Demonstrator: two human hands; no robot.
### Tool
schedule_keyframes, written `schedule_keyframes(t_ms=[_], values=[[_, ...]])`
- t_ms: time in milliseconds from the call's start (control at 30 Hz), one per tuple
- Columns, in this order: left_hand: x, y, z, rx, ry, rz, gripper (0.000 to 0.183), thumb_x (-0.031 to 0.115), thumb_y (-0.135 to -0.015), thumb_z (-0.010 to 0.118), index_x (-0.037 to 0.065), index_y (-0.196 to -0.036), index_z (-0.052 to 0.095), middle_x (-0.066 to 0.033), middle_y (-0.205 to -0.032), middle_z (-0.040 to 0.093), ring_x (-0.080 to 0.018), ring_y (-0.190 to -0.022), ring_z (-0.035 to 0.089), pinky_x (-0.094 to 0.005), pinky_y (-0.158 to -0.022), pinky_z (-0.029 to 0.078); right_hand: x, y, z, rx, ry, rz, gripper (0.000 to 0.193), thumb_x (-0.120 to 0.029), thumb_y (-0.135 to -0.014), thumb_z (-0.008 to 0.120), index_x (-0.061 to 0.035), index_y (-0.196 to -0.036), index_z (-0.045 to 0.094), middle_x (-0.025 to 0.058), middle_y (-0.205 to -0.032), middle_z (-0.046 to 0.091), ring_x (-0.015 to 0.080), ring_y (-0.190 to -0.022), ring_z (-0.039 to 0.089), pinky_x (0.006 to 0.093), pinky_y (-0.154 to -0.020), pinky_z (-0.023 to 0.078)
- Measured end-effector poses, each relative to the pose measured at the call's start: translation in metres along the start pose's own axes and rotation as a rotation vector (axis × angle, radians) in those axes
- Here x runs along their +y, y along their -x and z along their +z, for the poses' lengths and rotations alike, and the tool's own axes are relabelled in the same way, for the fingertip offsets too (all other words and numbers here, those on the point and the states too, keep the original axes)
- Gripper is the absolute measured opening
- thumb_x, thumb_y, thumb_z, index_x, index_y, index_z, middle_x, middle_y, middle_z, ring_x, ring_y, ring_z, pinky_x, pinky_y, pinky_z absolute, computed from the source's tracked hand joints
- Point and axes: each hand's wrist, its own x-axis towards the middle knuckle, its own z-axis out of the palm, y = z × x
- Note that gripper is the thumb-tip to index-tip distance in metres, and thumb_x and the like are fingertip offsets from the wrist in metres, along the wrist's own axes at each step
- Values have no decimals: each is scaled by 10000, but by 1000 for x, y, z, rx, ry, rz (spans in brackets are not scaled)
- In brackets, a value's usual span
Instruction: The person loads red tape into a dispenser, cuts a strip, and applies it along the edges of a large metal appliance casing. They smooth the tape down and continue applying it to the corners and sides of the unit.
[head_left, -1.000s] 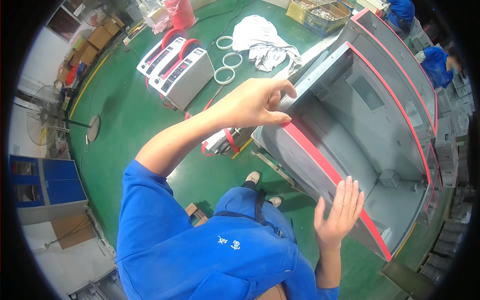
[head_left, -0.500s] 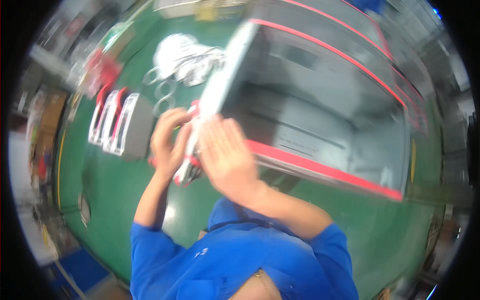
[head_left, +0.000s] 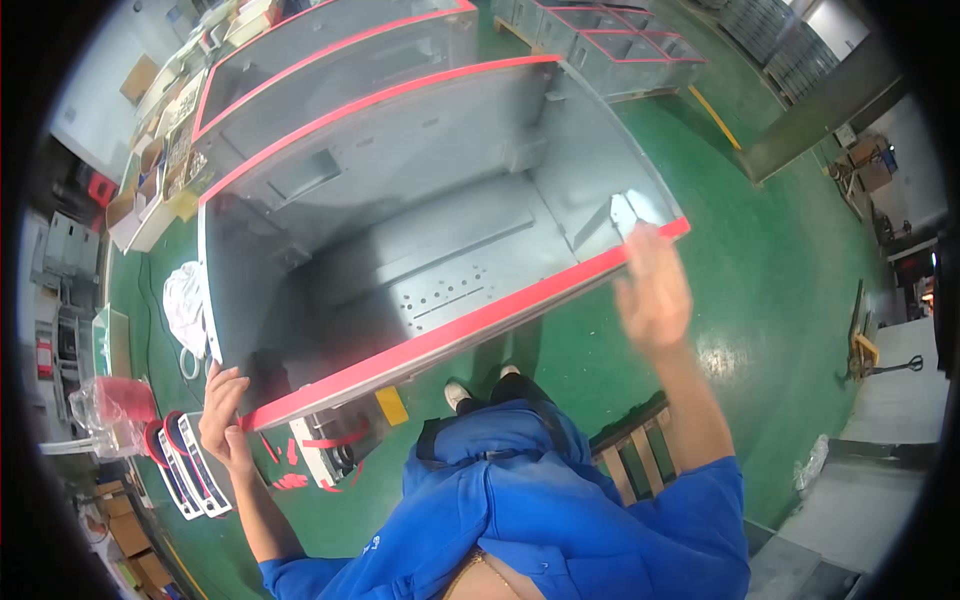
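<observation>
A large grey metal cabinet shell (head_left: 430, 215) lies with its open side up, and red tape (head_left: 470, 325) runs along its near rim. My left hand (head_left: 222, 418) is at the near left corner, its fingers curled round the edge there. At the near right corner is my right hand (head_left: 655, 295), a little blurred, with its fingers stretched out over the taped rim and the thumb apart. Slots and several small holes show in the cabinet's inside wall. A pale bracket-like piece (head_left: 625, 215) sits inside the right corner.
More red-edged cabinets (head_left: 330, 75) stand beyond. On the green floor at left are white panels with red handles (head_left: 190, 465), a white cloth bundle (head_left: 184, 305) and red bubble wrap (head_left: 125, 400). Red tape scraps (head_left: 290, 480) lie below the cabinet. A wooden pallet (head_left: 640, 455) is by my right side.
My hands were close together at the cabinet's left edge; now they are wide apart at its two near corners. The right hand has moved far right. My view has shifted, showing the whole cabinet.
</observation>
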Motion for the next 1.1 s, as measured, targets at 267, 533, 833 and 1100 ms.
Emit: schedule_keyframes(t_ms=[267,533,833,1100], values=[[1,-29,8,-50,98,-202,574,510,-817,479,-17,-994,623,-4,-490,465,-125,-541,363,-356,-834,295,57,-7,35,369,-584,596,364,-130,-937,330,76,-1224,423,216,-1293,428,324,-1225,394,390,-1015,321],[41,-13,37,90,39,-300,437,359,-840,481,-33,-966,626,20,-481,419,-86,-487,375,-337,-808,315,98,-38,93,490,-778,580,426,-190,-956,195,92,-1197,406,201,-1232,449,288,-1199,404,400,-1036,298],[119,-27,114,150,-72,-332,241,124,-821,480,-41,-921,624,5,-520,436,-107,-522,362,-296,-708,315,168,-88,146,438,-730,610,313,-158,-955,332,17,-1143,511,162,-1150,535,294,-1110,485,345,-983,343],[119,-20,111,141,25,-377,274,144,-890,449,-55,-998,604,-7,-572,471,-110,-621,420,-284,-717,353,105,-62,104,348,-300,233,302,-115,-914,405,27,-1153,525,194,-1220,503,353,-1191,423,421,-994,334]])
